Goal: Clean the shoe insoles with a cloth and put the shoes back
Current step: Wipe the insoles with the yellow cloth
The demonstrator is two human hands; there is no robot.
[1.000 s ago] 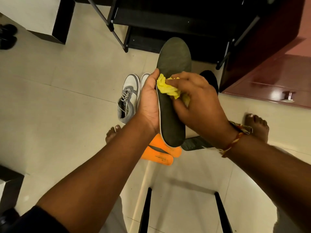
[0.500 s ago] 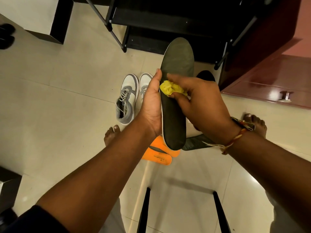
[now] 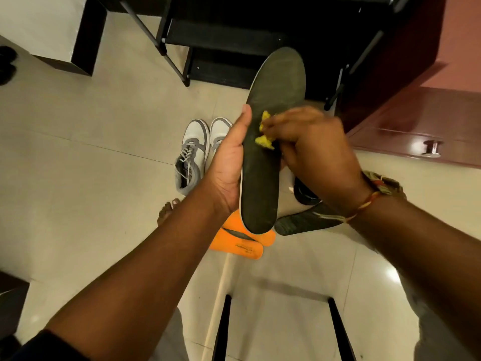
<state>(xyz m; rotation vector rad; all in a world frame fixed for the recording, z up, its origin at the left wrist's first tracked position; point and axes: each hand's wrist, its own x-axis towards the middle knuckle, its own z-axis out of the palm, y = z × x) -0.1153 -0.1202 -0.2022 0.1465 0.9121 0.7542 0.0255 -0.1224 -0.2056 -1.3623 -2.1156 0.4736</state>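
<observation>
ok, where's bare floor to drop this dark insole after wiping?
Bare tile left of the grey sneakers; more between the orange insoles and the black frame legs. Crowded under the held insole: sneakers, orange insoles, a second dark insole.

Matt dark insole (image 3: 263, 178); yellow cloth (image 3: 264, 140); glossy tiled floor (image 3: 91, 191).

You wear a dark short sleeve (image 3: 39, 345) on your left upper arm, a thin red-and-orange thread band (image 3: 364, 205) with pale loose strands round the wrist behind your right hand (image 3: 312, 147), light grey legwear (image 3: 169, 334), and your left foot (image 3: 168, 211) is bare.
</observation>
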